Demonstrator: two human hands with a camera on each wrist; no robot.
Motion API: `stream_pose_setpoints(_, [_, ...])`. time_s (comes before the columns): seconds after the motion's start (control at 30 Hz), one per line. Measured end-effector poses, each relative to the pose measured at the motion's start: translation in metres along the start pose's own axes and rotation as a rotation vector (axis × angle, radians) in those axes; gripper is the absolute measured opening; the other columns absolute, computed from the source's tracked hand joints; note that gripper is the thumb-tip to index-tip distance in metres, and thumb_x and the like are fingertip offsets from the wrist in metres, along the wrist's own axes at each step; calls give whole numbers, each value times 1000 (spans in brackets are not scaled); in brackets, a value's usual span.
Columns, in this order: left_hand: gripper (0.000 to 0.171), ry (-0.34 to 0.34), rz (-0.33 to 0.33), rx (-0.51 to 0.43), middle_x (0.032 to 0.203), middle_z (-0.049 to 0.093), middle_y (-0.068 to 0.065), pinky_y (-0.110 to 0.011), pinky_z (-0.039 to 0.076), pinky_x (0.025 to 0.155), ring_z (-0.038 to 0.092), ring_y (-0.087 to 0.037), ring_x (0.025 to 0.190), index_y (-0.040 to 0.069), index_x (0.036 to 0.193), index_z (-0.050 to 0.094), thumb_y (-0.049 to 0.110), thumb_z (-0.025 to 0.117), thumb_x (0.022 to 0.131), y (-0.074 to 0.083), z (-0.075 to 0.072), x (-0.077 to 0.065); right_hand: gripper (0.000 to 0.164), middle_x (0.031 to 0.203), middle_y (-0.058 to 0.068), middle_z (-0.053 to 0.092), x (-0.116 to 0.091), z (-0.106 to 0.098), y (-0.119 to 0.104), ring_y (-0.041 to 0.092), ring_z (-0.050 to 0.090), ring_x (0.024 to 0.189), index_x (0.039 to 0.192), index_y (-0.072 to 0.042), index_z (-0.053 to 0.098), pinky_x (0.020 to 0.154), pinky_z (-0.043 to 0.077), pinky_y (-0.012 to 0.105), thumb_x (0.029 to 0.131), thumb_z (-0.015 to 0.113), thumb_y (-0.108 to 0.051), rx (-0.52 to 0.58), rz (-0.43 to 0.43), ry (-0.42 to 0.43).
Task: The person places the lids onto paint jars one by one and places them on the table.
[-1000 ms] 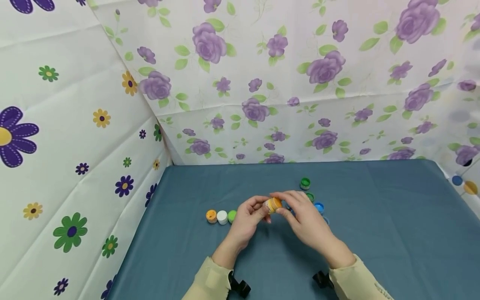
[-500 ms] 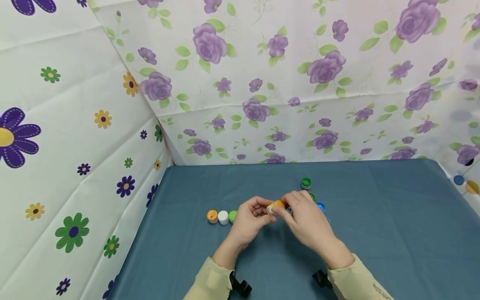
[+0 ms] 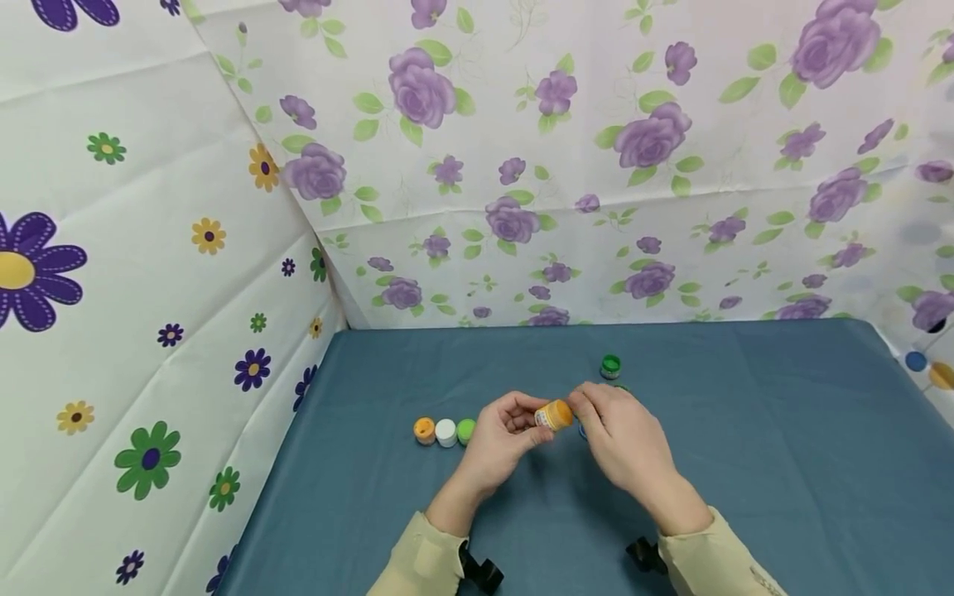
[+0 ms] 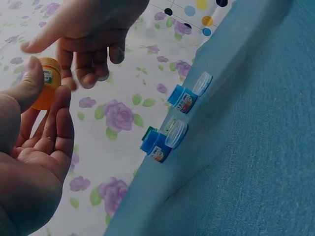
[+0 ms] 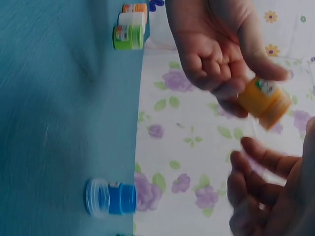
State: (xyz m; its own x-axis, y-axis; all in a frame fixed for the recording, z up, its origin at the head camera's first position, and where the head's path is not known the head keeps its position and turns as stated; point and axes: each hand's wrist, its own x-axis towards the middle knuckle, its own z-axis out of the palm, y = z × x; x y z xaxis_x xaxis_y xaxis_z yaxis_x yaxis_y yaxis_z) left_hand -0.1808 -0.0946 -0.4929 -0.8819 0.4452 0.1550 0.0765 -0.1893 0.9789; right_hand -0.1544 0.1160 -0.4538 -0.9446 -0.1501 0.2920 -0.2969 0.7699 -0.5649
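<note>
My left hand (image 3: 492, 439) pinches a small orange paint jar (image 3: 554, 415) between thumb and fingers, tilted above the table. Its label shows in the left wrist view, where the same jar (image 4: 47, 83) is held near the thumb. My right hand (image 3: 629, 439) hovers beside the jar's top end. In the right wrist view a gap separates the right hand (image 5: 268, 189) from the jar (image 5: 263, 101), and its fingers are loosely bent with nothing between them. Whether the jar's lid is on, I cannot tell.
Orange (image 3: 424, 430), white (image 3: 445, 432) and light green (image 3: 465, 430) jars stand in a row left of the hands. Blue jars (image 4: 183, 99) (image 4: 156, 145) have their clear lids tipped back. A dark green jar (image 3: 610, 367) stands farther back on the blue cloth (image 3: 782, 455).
My right hand, earlier with its fingers on the orange jar's top, has come away to the right. My left hand keeps holding the jar, which has shifted slightly right.
</note>
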Motion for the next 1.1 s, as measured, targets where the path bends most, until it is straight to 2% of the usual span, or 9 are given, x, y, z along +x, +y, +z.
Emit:
stream_pose_setpoints(0.1, [37,-1,-9,-29,114,73,-6,-52,59,96,72,-16,96,-5,131,64,14,76,102,-1,-1,1,35,120,-3,68,-1,-5,7,19,64,106,136,-24,70,84,55,45,117,45,-39,71,-93,-39])
stream_pose_setpoints(0.2, [38,-14,1,-30,114,72,-6,-58,57,98,72,-16,93,-5,134,63,20,70,106,-2,-3,0,39,137,-4,62,-2,-10,11,19,61,121,153,-29,58,91,54,48,116,51,-35,118,-177,-100])
stream_pose_setpoints(0.3, [41,-23,12,-23,112,72,-5,-61,55,99,71,-16,91,-4,135,63,26,67,108,-1,-3,0,44,142,-7,58,-3,-13,12,17,59,125,155,-33,56,92,55,45,112,61,-31,110,-238,-123])
stream_pose_setpoints(0.4, [42,-30,6,-31,113,72,-4,-66,52,99,71,-15,91,-3,135,63,27,68,107,0,-3,-1,46,138,-6,60,-2,-12,11,16,61,121,150,-29,60,89,57,41,106,70,-21,70,-286,-100])
stream_pose_setpoints(0.53, [36,-21,-11,-67,114,73,-5,-50,60,95,72,-15,94,-4,132,64,16,74,104,0,-2,0,38,129,0,64,-1,-9,8,19,62,114,141,-16,64,88,56,40,105,70,-18,-13,-318,-69])
stream_pose_setpoints(0.67, [35,0,2,-39,109,75,-7,-33,62,86,72,-15,95,-4,127,65,5,81,97,-1,1,0,27,117,-2,63,-2,-4,5,16,58,102,130,-13,64,84,52,39,111,61,-32,-74,-254,-99])
stream_pose_setpoints(0.77, [34,5,44,65,105,76,-10,-29,62,80,72,-15,91,-2,124,67,4,83,94,-3,3,-1,33,105,-7,61,-3,-1,3,12,53,93,116,-18,67,79,48,38,115,49,-45,-76,-175,-123])
stream_pose_setpoints(0.9, [32,13,113,193,102,76,-15,-32,61,76,71,-18,89,4,121,72,3,85,92,-4,5,-2,48,83,-12,56,-2,1,1,9,50,77,92,-25,67,70,45,36,115,38,-56,-52,-89,-143])
stream_pose_setpoints(1.1, [29,38,239,308,103,77,-8,-39,61,80,71,-18,90,11,118,76,5,86,91,-5,11,-2,61,57,-4,43,-1,-1,-3,14,37,48,66,-23,54,48,33,30,113,41,-60,23,52,-151])
